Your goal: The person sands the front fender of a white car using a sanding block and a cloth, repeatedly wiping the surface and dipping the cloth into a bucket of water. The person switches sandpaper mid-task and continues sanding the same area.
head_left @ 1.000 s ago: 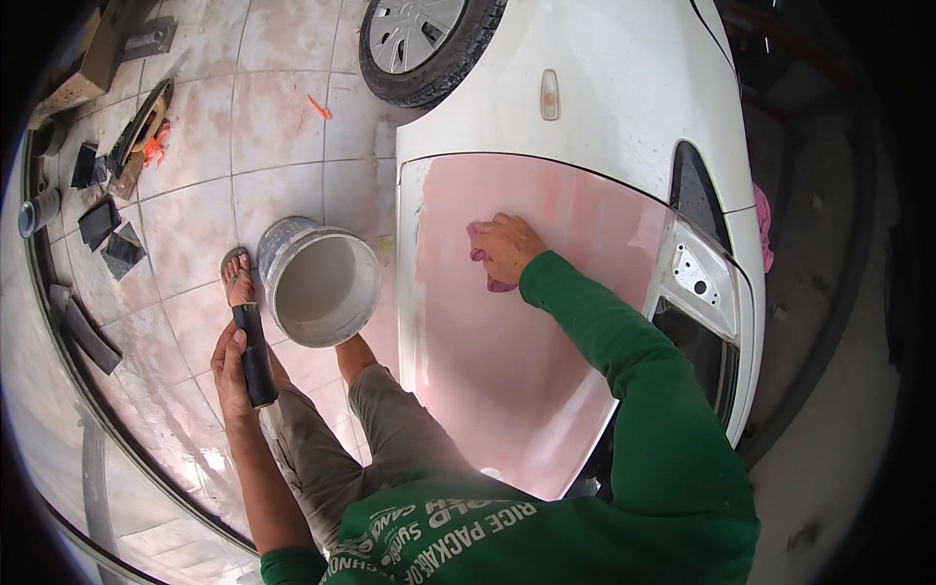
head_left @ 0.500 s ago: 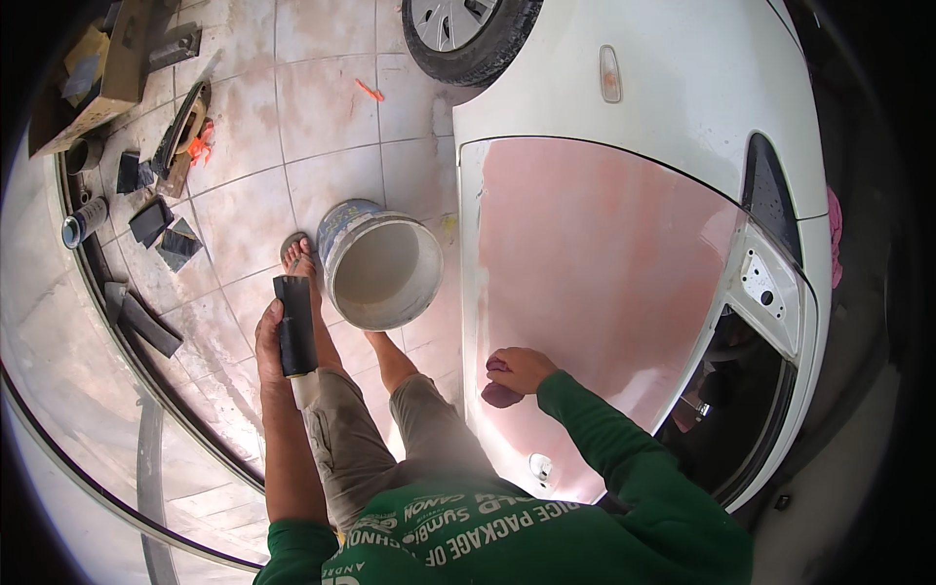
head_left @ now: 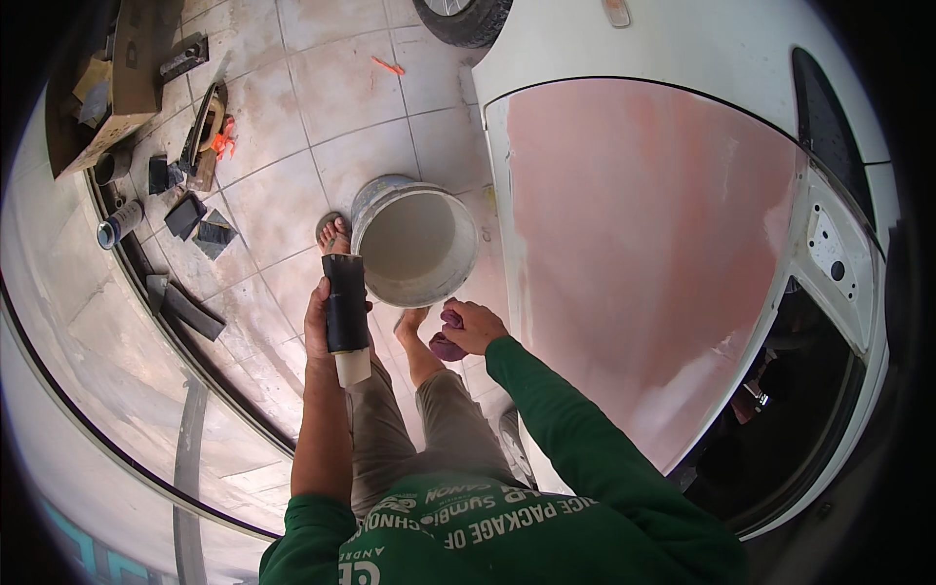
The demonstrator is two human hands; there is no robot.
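My left hand (head_left: 317, 320) is closed round a sanding block (head_left: 346, 302) wrapped in black sandpaper, with a pale end poking out below. In my right hand (head_left: 478, 329) is a bunched purple rag (head_left: 448, 347), off the door and just beyond the near right side of the bucket (head_left: 464, 268). Cloudy greyish liquid fills part of that bucket, which stands on the floor by my feet. To the right is a white car door (head_left: 634, 234) with a broad, smooth pinkish patch, damp-looking in places. Its mirror mount is bare.
A front wheel (head_left: 468, 19) shows at the top. On the tiled floor (head_left: 273, 185) at left lie dark sandpaper pieces (head_left: 184, 214), a spray can (head_left: 120, 224), a long sanding tool (head_left: 207, 127) and a cardboard box (head_left: 136, 78). Another pale car panel (head_left: 88, 322) curves along the left.
My right hand has come off the door panel with the purple rag and moved left toward the bucket. The view has shifted; my left hand still holds the sanding block.
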